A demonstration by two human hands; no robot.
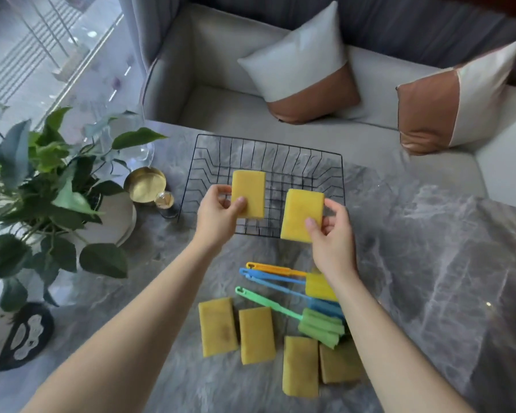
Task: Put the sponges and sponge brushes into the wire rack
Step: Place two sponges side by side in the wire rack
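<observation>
Left hand [218, 214]: holding a yellow sponge [248, 193] upright, thumb on the front face near the bottom, fingers wrapped behind it, so it's pinched tight. It's up over the near-left part of the rack.

Right hand [331, 234]: same deal, pinching a second yellow sponge [301, 214] by its lower right corner, thumb in front and fingers [335, 204] curled round the right edge. This one hangs over the rack's near rim, tilted a bit.

Wire rack [268, 150]: black wire basket sitting on the grey marble counter [429, 248], looks like nothing is lying in it yet, both sponges are in the air.

Loose sponges: four more yellow ones flat on the counter nearer the person, two side by side on the left [218, 330] [256, 335], two further right [300, 366] [338, 363].

Sponge brushes: little pile between the rack and the loose sponges. Orange-handled brush [276, 269] with a yellow head, two blue ones [277, 283], and a green brush [320, 326] lying on top, handles all pointing left.

Off to the left: leafy potted plant [42, 180] and a gold tin [145, 184] just beside the rack.

Behind the counter: grey sofa [221, 99] with two cushions [304, 67].
</observation>
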